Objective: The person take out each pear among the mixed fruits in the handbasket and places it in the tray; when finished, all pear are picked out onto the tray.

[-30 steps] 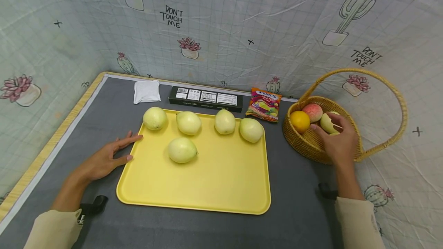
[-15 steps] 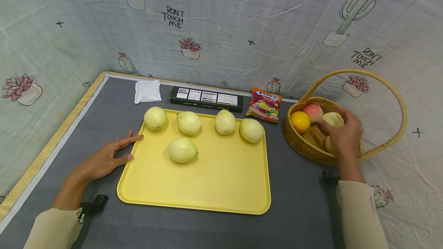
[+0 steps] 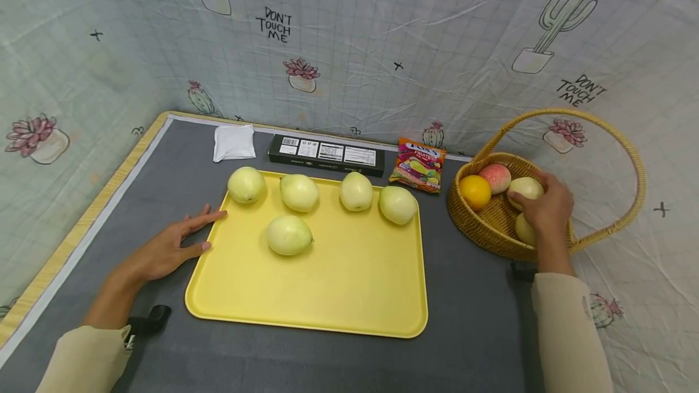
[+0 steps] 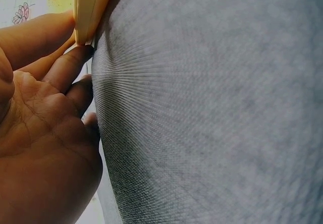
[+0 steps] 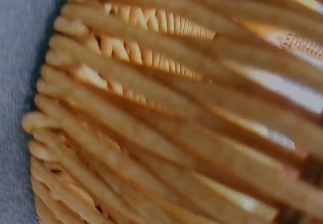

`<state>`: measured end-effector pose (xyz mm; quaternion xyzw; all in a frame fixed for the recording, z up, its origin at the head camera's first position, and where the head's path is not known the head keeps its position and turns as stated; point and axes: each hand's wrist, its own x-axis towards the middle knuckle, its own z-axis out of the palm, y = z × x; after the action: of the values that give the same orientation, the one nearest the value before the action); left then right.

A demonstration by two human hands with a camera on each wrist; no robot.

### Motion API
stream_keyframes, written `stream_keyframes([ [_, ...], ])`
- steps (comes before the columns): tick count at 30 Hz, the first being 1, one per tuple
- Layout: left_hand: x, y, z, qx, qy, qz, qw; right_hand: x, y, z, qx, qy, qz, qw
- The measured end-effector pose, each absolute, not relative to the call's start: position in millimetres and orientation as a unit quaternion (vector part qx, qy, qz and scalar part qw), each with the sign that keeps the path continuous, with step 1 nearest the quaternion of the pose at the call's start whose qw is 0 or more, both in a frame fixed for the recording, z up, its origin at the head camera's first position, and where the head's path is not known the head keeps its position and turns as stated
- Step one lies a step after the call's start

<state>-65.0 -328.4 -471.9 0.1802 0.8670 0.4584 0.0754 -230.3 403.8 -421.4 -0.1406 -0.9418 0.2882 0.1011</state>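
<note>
In the head view my right hand reaches into a wicker basket, thumb and fingers round a pale yellow-green fruit. Its fingers are partly hidden behind that fruit. Another yellowish fruit lies under the hand, beside the wrist. An orange and a pink peach sit at the basket's left and back. My left hand lies at the left rim of a yellow tray, fingers extended. Thumb and fingertips touch the tray's edge in the left wrist view.
Several pale green, pear-like fruits lie on the tray, mostly along its back. Behind it are a white packet, a long black box and a candy bag. The basket's tall handle arches to the right.
My right hand has shifted right and closed round the pale fruit in the basket, uncovering the yellowish fruit near the front. The left hand stays at the tray's rim.
</note>
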Motion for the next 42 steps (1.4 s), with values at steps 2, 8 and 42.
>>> stream_keyframes([
  [2,-65,-329,-472,0.179,0.866,0.46,0.077,-232,405,-421,-0.136,-0.945,0.28,0.097],
  [8,-65,-330,-473,0.174,0.867,0.461,0.077,-236,407,-419,-0.123,-0.957,0.251,0.072],
  [42,-64,-330,-473,0.185,0.869,0.455,0.062,-209,373,-412,-0.104,-0.857,0.339,0.373],
])
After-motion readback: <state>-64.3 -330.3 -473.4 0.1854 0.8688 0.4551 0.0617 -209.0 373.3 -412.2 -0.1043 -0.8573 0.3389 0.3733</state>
